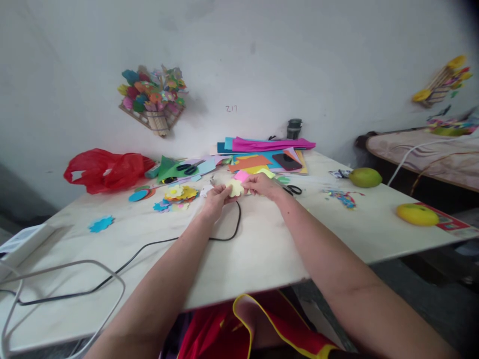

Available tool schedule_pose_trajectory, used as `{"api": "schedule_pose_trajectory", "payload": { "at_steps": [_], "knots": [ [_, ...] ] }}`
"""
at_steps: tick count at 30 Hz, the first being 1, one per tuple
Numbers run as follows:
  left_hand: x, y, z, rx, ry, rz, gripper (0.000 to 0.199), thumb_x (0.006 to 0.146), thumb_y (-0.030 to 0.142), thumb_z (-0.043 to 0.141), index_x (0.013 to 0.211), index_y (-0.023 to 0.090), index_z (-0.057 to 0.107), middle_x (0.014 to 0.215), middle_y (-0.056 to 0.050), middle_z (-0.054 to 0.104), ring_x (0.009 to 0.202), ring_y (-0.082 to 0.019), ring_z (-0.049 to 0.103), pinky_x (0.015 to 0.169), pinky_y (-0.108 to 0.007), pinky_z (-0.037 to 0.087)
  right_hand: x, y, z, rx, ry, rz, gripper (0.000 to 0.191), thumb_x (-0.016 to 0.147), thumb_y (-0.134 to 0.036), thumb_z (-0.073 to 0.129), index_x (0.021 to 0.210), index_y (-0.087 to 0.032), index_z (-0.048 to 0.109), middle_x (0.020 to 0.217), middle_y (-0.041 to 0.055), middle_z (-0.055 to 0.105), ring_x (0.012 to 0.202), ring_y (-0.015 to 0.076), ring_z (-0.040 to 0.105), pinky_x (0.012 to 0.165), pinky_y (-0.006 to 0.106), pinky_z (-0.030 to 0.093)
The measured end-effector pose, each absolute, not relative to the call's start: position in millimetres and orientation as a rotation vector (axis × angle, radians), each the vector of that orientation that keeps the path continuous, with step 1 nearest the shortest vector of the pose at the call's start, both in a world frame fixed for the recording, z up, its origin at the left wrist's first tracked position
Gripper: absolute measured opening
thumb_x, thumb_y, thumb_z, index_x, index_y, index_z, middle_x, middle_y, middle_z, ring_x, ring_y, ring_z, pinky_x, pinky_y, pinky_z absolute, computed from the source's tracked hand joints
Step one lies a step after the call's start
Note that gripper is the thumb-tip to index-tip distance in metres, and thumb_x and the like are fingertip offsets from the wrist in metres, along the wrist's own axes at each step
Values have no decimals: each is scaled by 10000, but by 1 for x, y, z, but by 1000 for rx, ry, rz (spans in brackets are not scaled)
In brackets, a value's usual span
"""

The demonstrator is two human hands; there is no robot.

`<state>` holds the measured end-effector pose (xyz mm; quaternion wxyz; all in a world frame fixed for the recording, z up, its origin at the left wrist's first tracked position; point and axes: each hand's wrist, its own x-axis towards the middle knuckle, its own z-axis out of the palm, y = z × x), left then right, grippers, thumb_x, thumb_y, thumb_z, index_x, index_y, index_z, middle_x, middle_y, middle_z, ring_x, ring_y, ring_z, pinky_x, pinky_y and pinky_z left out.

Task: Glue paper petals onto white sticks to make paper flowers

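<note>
A pale yellow paper flower (235,188) is held up over the middle of the table. My left hand (217,200) pinches its left edge between thumb and fingers. At the flower's right edge, the fingers of my right hand (262,185) are closed on it too. Just behind the flower is a pink paper piece (241,175), and a yellow-green paper piece (266,173) shows behind my right hand. Black-handled scissors (292,190) lie beside my right wrist, their blades hidden. Left of my hands is a pile of paper flowers (181,194), yellow, orange and blue.
A black cable (149,244) runs beneath my left forearm. Coloured paper sheets (250,162), a phone (287,161) and a second pair of scissors (190,167) lie farther back. A red plastic bag (107,169) sits left; a green fruit (365,177) and a yellow fruit (417,214) lie right.
</note>
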<state>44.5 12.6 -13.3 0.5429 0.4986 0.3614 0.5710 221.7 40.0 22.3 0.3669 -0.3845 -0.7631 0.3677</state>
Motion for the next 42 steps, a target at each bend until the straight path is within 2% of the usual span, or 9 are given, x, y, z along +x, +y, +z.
{"api": "schedule_pose_trajectory", "payload": {
  "at_steps": [5,8,14,18,24,29,33,38,42],
  "knots": [
    [43,14,-13,1122,841,1372,280,624,305,701,718,132,502,658,-22,624,630,-161,646,577,-252,515,244,54,26,-1475,-2040,216,168,694,-281,568,731,-171,691,769,51,668,677,148,553,581,243,380],
    [42,14,-12,1111,840,1376,251,640,270,691,720,131,497,647,-22,624,623,-161,649,567,-242,519,256,60,26,-1650,-2224,-102,127,650,-289,627,701,-213,715,849,72,670,838,225,548,691,306,378],
    [41,13,-12,1111,864,1366,225,661,256,680,711,126,503,637,-30,628,638,-163,652,561,-235,522,259,60,24,-1544,-2481,-111,109,608,-249,688,710,-266,725,1140,28,592,1053,283,449,855,382,314],
    [40,13,-11,1111,861,1365,214,663,253,676,706,124,511,667,-49,644,648,-168,654,564,-239,525,263,66,13,-1494,-2556,-43,128,627,-219,665,732,-271,717,1203,7,552,1110,288,419,887,394,299],
    [38,12,-9,1095,847,1394,202,675,247,665,730,120,518,655,-45,646,648,-161,654,569,-229,527,271,75,3,-1377,-2492,56,75,645,-207,642,695,-218,697,1175,23,572,1053,241,487,886,337,331],
    [32,11,-4,1052,833,1466,207,678,233,667,728,121,500,659,-50,648,646,-163,657,574,-233,534,261,75,5,-1295,-2154,237,135,707,-180,569,788,-152,673,856,64,665,787,162,575,703,260,416],
    [26,9,3,1011,835,1519,195,685,214,660,706,124,488,703,-57,652,660,-168,660,647,-283,548,249,76,1,-1152,-2035,458,189,675,-128,568,838,-136,664,756,37,648,637,112,549,589,215,409],
    [14,10,13,974,852,1573,128,710,189,636,742,116,535,767,-68,658,675,-153,658,728,-314,544,239,69,-1,-1117,-1994,634,102,673,-217,587,699,-133,639,584,-2,578,476,75,465,471,195,369],
    [8,13,18,955,894,1569,123,715,163,630,795,100,560,785,-89,660,676,-154,655,725,-309,545,233,64,-1,-1153,-1915,670,111,610,-224,639,667,-140,594,534,-32,518,447,66,438,413,178,340]
  ]
}}
